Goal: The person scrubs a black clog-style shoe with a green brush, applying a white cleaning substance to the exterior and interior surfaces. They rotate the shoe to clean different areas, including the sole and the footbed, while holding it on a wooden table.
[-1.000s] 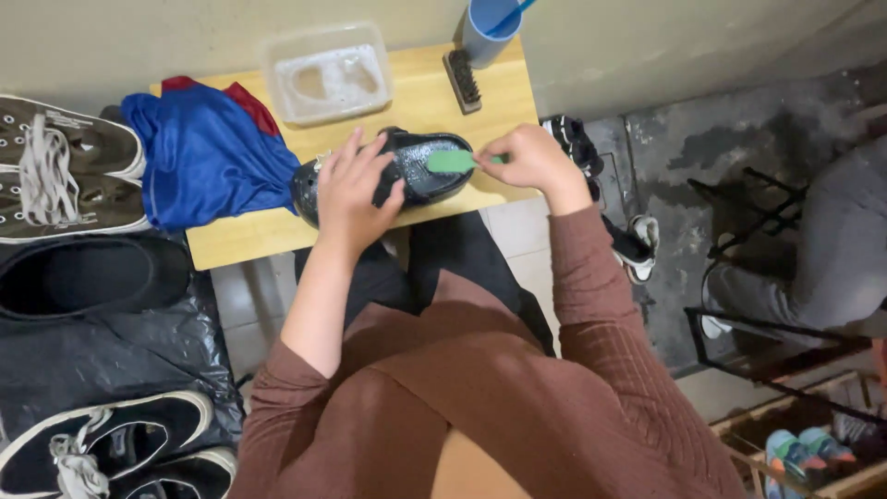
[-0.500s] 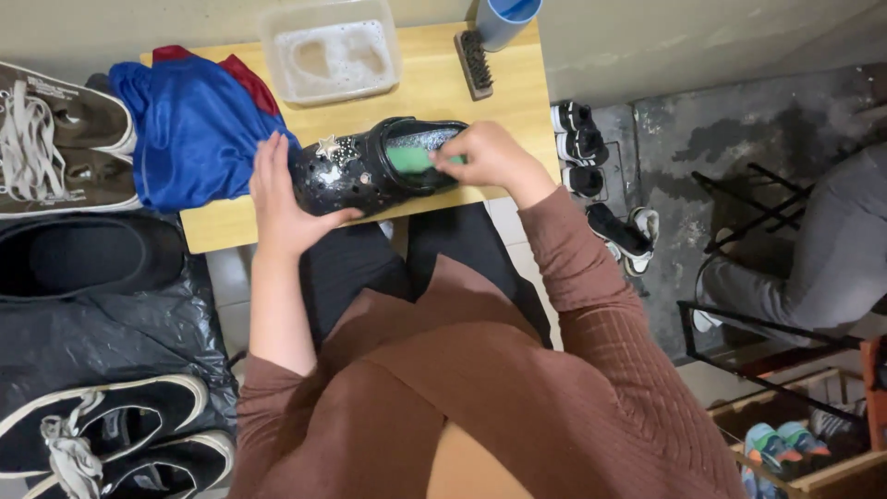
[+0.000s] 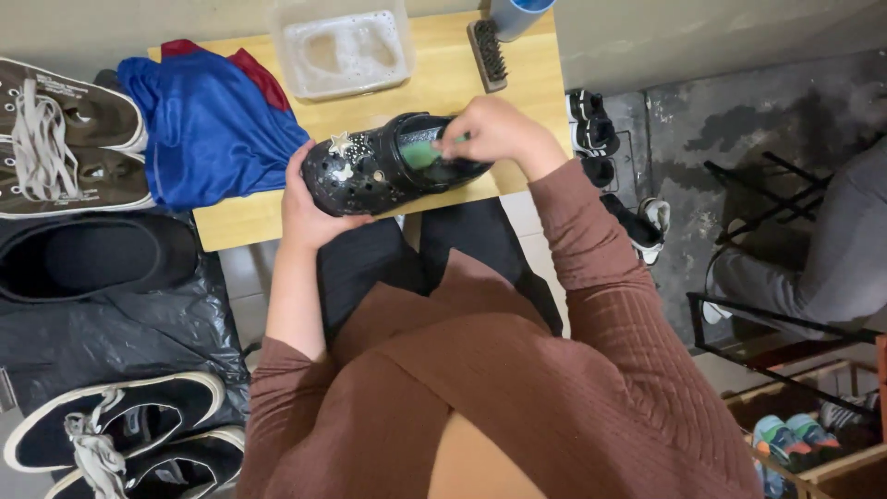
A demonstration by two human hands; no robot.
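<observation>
A black clog (image 3: 383, 164) with holes in its toe and small charms, one a pale star, lies on its side just above the middle of the frame, over the front edge of a wooden table, toe to the left and opening to the right. It looks wet and glossy. A green sponge (image 3: 423, 150) sits inside the opening, partly hidden by fingers.

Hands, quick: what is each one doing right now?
Left hand: closed around the toe of the black clog.
Right hand: closed on a green sponge inside the clog.
</observation>
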